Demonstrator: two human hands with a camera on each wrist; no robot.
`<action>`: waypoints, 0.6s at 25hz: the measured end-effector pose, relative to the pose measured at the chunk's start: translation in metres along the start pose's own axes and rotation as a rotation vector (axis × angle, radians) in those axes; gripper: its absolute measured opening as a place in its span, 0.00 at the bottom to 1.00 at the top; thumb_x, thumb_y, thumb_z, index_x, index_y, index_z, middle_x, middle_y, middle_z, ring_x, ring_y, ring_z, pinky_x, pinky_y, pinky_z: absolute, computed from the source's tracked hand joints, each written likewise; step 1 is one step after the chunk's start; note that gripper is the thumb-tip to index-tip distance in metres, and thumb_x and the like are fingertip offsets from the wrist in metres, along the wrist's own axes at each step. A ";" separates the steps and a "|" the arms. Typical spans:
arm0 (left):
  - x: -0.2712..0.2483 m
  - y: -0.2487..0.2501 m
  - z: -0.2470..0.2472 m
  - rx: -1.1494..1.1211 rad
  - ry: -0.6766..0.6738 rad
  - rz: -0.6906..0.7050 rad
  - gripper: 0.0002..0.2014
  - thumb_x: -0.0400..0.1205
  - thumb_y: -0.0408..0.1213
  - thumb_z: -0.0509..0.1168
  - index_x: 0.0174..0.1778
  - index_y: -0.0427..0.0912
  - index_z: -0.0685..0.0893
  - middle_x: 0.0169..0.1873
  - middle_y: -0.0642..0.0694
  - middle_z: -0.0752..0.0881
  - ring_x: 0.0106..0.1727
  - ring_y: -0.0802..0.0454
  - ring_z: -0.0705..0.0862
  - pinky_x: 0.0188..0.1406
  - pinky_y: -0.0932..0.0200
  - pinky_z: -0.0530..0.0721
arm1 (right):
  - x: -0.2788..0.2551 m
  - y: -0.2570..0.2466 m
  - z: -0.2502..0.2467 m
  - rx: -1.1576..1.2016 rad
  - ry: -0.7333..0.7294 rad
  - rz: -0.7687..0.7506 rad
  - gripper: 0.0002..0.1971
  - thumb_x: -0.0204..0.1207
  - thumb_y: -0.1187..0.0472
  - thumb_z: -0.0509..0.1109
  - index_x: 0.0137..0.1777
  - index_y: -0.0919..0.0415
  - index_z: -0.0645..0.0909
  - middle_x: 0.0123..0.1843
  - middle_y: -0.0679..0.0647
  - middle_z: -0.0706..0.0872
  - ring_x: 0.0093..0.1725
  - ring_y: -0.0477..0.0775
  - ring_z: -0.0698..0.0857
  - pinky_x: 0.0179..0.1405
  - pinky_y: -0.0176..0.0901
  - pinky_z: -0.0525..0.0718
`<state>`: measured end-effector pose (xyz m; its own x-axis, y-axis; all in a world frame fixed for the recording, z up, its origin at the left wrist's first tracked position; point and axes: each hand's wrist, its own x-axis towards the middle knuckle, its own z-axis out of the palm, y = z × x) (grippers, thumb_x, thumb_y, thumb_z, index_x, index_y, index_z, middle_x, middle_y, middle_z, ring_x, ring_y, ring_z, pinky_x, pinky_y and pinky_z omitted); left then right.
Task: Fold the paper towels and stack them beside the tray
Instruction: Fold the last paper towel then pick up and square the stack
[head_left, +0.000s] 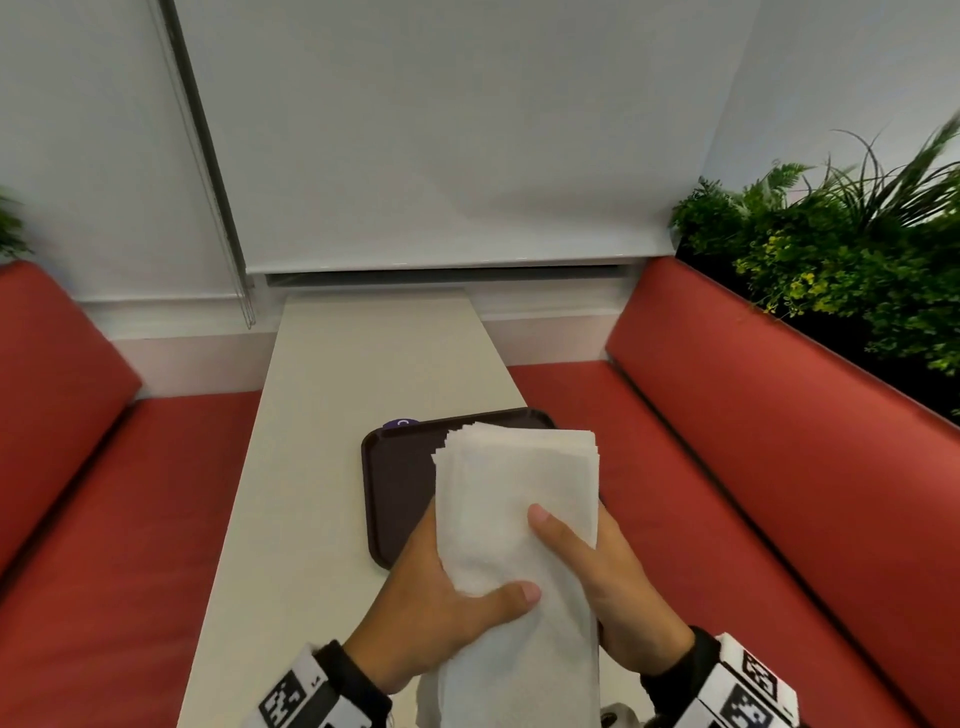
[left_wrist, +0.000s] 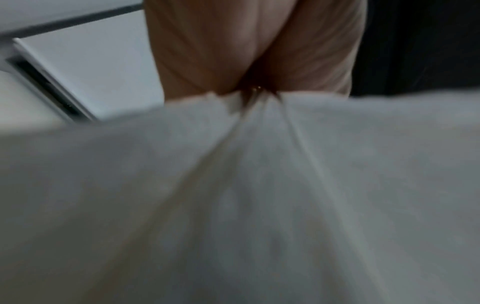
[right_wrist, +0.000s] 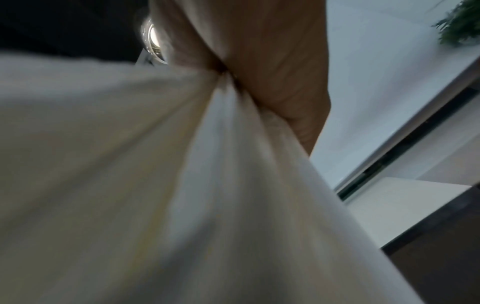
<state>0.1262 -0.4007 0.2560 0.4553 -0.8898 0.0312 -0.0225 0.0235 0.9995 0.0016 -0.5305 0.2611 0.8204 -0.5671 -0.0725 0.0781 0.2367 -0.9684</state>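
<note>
A thick stack of white paper towels (head_left: 514, 499) is held up above the dark tray (head_left: 400, 483) on the pale table (head_left: 332, 415). My left hand (head_left: 457, 587) grips the stack from the left, thumb across its front. On the right my right hand (head_left: 587, 561) holds it too, thumb lying on top. The stack's far end fans into several layers over the tray. In both wrist views the towels (left_wrist: 259, 205) (right_wrist: 155, 185) fill the picture, bunched against the palm (left_wrist: 246, 51) (right_wrist: 272, 61); the fingers behind the stack are hidden.
Red bench seats (head_left: 104, 519) (head_left: 753, 493) flank the narrow table. Green plants (head_left: 841, 249) stand behind the right backrest. A white blind (head_left: 441, 156) covers the window at the table's far end. A small purple object (head_left: 401, 423) shows at the tray's far edge.
</note>
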 end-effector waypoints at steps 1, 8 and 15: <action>0.001 0.000 -0.001 -0.031 0.002 0.014 0.39 0.60 0.45 0.81 0.67 0.57 0.73 0.58 0.53 0.86 0.59 0.55 0.86 0.55 0.50 0.86 | -0.002 -0.001 -0.001 0.010 -0.001 -0.003 0.42 0.58 0.41 0.82 0.72 0.51 0.70 0.66 0.57 0.84 0.64 0.61 0.85 0.61 0.62 0.84; 0.002 -0.033 -0.016 -0.277 0.208 -0.118 0.31 0.62 0.41 0.82 0.57 0.61 0.75 0.52 0.48 0.88 0.52 0.46 0.88 0.50 0.43 0.88 | -0.035 0.032 0.004 -0.340 -0.109 0.141 0.36 0.63 0.46 0.79 0.71 0.53 0.73 0.62 0.50 0.88 0.60 0.51 0.87 0.61 0.49 0.85; 0.043 -0.071 -0.002 -0.430 0.292 -0.240 0.30 0.72 0.30 0.74 0.67 0.55 0.72 0.55 0.47 0.87 0.55 0.46 0.87 0.51 0.46 0.86 | -0.017 0.061 -0.027 -0.306 0.047 0.234 0.29 0.62 0.51 0.82 0.64 0.40 0.79 0.56 0.43 0.89 0.57 0.47 0.87 0.55 0.49 0.87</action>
<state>0.1494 -0.4397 0.1861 0.6315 -0.7315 -0.2570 0.4483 0.0740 0.8908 -0.0231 -0.5278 0.1964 0.7687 -0.5629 -0.3037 -0.2861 0.1219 -0.9504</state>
